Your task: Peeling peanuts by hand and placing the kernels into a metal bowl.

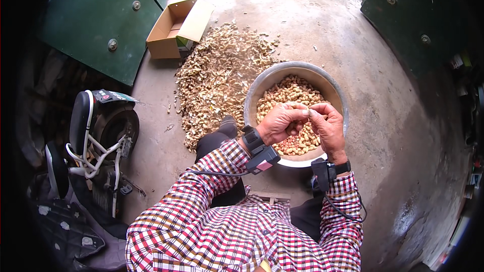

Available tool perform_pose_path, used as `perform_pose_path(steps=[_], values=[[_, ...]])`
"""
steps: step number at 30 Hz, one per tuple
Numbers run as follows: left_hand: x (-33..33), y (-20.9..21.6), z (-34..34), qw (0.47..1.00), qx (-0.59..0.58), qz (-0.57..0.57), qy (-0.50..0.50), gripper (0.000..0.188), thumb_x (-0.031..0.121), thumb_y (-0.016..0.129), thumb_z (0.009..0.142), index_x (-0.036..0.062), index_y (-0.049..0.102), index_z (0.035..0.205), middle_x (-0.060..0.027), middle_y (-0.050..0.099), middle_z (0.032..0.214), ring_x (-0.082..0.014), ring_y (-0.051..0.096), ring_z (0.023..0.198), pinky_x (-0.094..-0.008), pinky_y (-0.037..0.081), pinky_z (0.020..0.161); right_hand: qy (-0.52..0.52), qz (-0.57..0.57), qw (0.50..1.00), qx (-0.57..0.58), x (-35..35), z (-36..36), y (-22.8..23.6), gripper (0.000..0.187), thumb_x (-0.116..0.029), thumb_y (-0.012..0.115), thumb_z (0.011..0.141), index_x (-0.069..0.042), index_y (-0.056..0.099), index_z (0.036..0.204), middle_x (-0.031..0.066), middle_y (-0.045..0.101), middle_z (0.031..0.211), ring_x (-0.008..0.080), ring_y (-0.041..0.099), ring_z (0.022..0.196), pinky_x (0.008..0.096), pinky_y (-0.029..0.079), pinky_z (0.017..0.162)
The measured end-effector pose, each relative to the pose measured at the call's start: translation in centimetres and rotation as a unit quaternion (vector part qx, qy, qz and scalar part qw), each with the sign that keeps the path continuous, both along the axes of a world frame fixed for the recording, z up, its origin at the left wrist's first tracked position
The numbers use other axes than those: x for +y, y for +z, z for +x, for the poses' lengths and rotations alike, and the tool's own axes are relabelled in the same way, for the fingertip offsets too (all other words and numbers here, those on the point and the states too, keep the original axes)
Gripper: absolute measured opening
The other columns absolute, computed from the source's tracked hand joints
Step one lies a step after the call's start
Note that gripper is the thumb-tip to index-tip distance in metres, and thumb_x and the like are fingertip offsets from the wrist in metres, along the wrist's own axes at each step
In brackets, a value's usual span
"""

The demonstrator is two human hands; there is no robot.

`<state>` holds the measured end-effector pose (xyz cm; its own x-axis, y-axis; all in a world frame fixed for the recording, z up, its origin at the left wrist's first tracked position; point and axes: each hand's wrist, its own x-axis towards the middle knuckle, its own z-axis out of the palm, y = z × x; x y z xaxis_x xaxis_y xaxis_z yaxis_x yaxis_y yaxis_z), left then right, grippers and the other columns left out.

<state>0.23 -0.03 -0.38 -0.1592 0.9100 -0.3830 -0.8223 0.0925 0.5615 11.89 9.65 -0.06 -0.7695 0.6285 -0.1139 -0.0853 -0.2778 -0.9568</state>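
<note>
Both my hands meet above a wide metal basin (337,81) that holds many unshelled peanuts (290,90). My left hand (283,123) has its thumb and forefinger pinched together. My right hand (328,127) pinches against it, fingertips touching the left ones. A small pale thing, apparently a peanut (308,113), is gripped between the two sets of fingertips; most of it is hidden. Below my hands, reddish shelled kernels (290,147) lie among the peanuts at the near side of the basin.
A broad heap of empty shells (217,78) covers the concrete floor left of the basin. Behind it stands an open cardboard box (174,27). Green metal doors (96,25) flank the doorway. A white-framed scooter (96,146) stands at the left.
</note>
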Motion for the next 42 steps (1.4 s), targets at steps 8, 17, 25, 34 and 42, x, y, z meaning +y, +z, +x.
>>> perform_pose_path(steps=[8, 17, 25, 34, 42], values=[[0.0, 0.0, 0.1, 1.000, 0.015, 0.017, -0.005, 0.008, 0.011, 0.060, 0.078, 0.0065, 0.057, 0.084, 0.0027, 0.051, 0.063, -0.0054, 0.046, 0.049, -0.0180, 0.035, 0.040, 0.017, -0.129, 0.991, 0.012, 0.1, 0.0, -0.9, 0.016, -0.015, 0.061, 0.081, -0.002, 0.056, 0.089, -0.0049, 0.048, 0.058, 0.0005, 0.038, 0.045, 0.0146, 0.026, 0.039], [-0.2, 0.3, 0.0, 0.999, 0.029, 0.003, -0.036, 0.009, 0.012, 0.060, 0.078, 0.0056, 0.058, 0.085, 0.0042, 0.049, 0.060, -0.0042, 0.042, 0.047, -0.0186, 0.031, 0.040, 0.034, -0.155, 0.987, -0.005, 0.4, 0.0, -1.1, 0.018, -0.017, 0.062, 0.081, -0.003, 0.055, 0.090, -0.0048, 0.047, 0.059, 0.0006, 0.037, 0.044, 0.0140, 0.028, 0.038], [0.0, 0.0, 0.0, 1.000, 0.005, -0.003, -0.028, 0.011, 0.012, 0.061, 0.078, 0.0043, 0.058, 0.085, 0.0039, 0.049, 0.059, -0.0042, 0.041, 0.046, -0.0188, 0.030, 0.040, 0.034, -0.165, 0.986, -0.006, 0.4, 0.1, -1.0, 0.017, -0.016, 0.062, 0.081, -0.003, 0.056, 0.090, -0.0043, 0.049, 0.061, 0.0006, 0.039, 0.045, 0.0134, 0.030, 0.038], [0.0, -0.4, -0.2, 0.999, 0.029, 0.007, -0.018, 0.012, 0.009, 0.063, 0.075, 0.0032, 0.059, 0.084, 0.0001, 0.054, 0.063, -0.0062, 0.046, 0.048, -0.0193, 0.036, 0.042, 0.073, -0.012, 0.996, -0.057, 0.2, 0.0, -0.6, 0.035, -0.031, 0.066, 0.076, -0.002, 0.055, 0.092, -0.0016, 0.053, 0.070, 0.0018, 0.046, 0.055, 0.0141, 0.037, 0.048], [0.2, -1.2, 0.0, 1.000, 0.030, 0.008, 0.001, 0.010, 0.013, 0.064, 0.077, 0.0053, 0.059, 0.081, 0.0002, 0.057, 0.064, -0.0052, 0.049, 0.046, -0.0168, 0.035, 0.039, 0.109, 0.084, 0.989, -0.053, -0.4, -0.3, 0.3, 0.048, -0.047, 0.066, 0.072, -0.002, 0.055, 0.084, -0.0013, 0.053, 0.072, 0.0039, 0.047, 0.063, 0.0175, 0.039, 0.055]])
